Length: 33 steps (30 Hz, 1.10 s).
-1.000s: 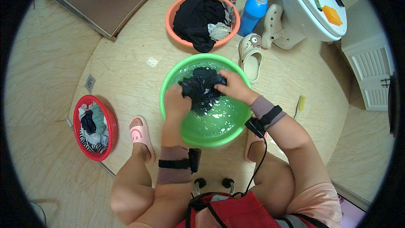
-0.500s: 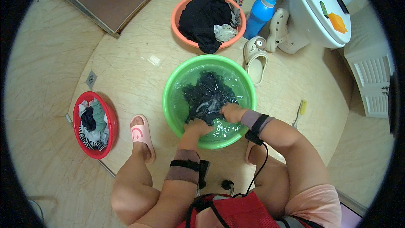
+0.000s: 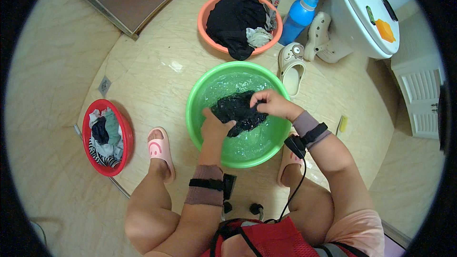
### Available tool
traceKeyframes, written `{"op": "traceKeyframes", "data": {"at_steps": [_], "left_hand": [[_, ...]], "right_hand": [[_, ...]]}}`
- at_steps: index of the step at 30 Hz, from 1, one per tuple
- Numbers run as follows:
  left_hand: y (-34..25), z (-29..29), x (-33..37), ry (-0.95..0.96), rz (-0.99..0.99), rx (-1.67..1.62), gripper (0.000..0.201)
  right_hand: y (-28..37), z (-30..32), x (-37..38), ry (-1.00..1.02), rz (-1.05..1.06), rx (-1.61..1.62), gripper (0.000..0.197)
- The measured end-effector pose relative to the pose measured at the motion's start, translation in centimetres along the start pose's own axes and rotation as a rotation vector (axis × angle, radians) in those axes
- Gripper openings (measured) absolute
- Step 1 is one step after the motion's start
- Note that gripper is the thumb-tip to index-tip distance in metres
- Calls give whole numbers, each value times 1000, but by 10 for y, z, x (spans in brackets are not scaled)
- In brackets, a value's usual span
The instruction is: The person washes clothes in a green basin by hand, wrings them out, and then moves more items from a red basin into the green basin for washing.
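Note:
A wet, crumpled black garment (image 3: 239,111) is bunched up in the water of a green basin (image 3: 191,131). Its exact kind cannot be made out. My left hand (image 3: 215,124) grips the cloth's left side, thumb toward the middle and the other fingers partly hidden. On the upper right side of the cloth, my right hand (image 3: 273,103) pinches an edge between curled fingers. Both hands are over the basin, at about the level of the water.
An orange basin (image 3: 202,29) of dark clothes stands beyond, beside a blue bottle (image 3: 297,20) and beige clogs (image 3: 291,69). At left is a red basin (image 3: 127,135) of laundry. A yellow brush (image 3: 342,123) lies at right. The toilet (image 3: 354,0) is far right.
Both hands have risen from the water, gathering the spread black garment into a smaller bunch. My right hand moved up and right, my left hand up and slightly left.

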<state>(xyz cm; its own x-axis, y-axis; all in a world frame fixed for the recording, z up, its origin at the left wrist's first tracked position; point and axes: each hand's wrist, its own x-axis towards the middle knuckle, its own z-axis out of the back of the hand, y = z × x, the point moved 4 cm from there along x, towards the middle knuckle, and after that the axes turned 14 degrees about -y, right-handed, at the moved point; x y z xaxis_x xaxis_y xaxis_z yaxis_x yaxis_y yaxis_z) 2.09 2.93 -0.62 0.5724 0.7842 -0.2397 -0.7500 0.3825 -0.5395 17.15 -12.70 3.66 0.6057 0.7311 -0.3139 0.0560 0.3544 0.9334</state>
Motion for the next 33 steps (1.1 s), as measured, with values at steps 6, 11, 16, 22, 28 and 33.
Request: {"op": "traceKeyframes", "data": {"at_steps": [6,11,16,22,28,33], "left_hand": [[13,-14,-4,406,-104,237,67],[4,-16,1,220,-70,43,76],[24,-42,-8,195,-139,-280,81],[27,-32,-11,154,-63,7,23],[-27,12,9,-154,-259,-382,23],[-57,42,22,-157,-266,-672,19]], "right_hand": [[-25,-21,-9,353,-107,-323,18],[-39,-8,7,-161,30,-739,46],[-72,-37,0,-27,31,-768,70],[-71,-47,-14,104,-183,-933,82],[-80,-21,-16,54,-29,-640,62],[-24,10,1,-281,50,-143,20]]}}
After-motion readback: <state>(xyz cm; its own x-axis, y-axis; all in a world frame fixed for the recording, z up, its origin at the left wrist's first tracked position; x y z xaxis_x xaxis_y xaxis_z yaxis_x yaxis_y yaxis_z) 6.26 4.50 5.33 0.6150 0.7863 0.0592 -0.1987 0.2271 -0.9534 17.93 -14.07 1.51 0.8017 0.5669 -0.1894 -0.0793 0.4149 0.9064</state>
